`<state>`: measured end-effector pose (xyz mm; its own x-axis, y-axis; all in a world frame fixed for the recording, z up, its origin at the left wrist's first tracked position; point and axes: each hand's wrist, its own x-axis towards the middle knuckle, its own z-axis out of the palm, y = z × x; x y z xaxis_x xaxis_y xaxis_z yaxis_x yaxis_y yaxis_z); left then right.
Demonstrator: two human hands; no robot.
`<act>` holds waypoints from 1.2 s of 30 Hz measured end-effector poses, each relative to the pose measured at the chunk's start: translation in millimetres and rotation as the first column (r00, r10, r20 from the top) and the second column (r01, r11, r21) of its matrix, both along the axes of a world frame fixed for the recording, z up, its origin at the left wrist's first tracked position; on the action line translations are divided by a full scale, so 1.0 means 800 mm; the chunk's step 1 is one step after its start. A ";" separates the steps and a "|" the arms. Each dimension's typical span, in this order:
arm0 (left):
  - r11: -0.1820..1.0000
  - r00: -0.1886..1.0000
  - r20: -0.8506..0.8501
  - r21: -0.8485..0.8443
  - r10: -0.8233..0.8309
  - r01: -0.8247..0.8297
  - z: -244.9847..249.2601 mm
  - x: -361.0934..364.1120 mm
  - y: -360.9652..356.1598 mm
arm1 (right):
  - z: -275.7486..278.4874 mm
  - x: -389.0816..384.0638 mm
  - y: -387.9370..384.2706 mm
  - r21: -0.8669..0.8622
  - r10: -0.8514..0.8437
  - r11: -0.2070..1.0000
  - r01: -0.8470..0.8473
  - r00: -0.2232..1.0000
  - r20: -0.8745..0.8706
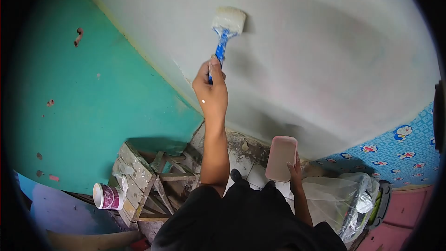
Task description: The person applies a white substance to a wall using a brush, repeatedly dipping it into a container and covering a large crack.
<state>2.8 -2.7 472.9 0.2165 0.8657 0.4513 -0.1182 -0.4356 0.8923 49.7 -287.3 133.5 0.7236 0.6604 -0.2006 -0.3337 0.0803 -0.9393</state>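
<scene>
My left hand [211, 81] is closed around the blue handle of a wide paintbrush [224, 35], arm stretched up toward the wall. White paint coats the bristles and streaks the handle. The bristles appear to press against the whitish wall [297, 60]; exact contact is hard to tell. Lower down on the right, my right hand [296, 172] grips the side of a pink rectangular container [281, 158]. A pale, paint-like liquid seems to fill it, and some of that hand's fingers are hidden.
A green wall [107, 93] with chipped spots meets the whitish one at left. A paint-spattered wooden step stool [134, 181] carries a paint tub [108, 196]. Clear plastic sheeting [325, 200] covers things at right, below blue cartoon-patterned wall covering [395, 155]. Floor tiles [257, 176] show near my feet.
</scene>
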 end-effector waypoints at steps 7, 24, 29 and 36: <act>0.998 0.980 -0.186 -0.025 -0.066 0.062 -0.207 -0.006 0.076 | 0.015 0.000 -0.006 0.022 -0.041 0.999 0.041 0.999 -0.008; 0.949 0.938 -0.339 -0.312 -0.068 -0.044 -0.302 -0.034 0.129 | 0.033 -0.017 0.001 -0.015 -0.212 0.977 0.214 0.973 0.088; 0.946 0.998 -0.009 -0.320 -0.055 0.049 -0.119 -0.050 0.121 | 0.050 -0.032 0.026 -0.069 -0.179 0.981 0.181 0.983 0.043; 0.989 0.995 0.038 -0.116 -0.092 0.096 -0.133 -0.030 0.144 | 0.038 -0.051 0.065 -0.037 -0.198 0.979 0.199 0.980 0.028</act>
<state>-21.1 112.5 366.7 0.2859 0.8898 0.3558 -0.1837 -0.3135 0.9317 9.2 -235.6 163.5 0.8445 0.4950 -0.2045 -0.2923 0.1060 -0.9504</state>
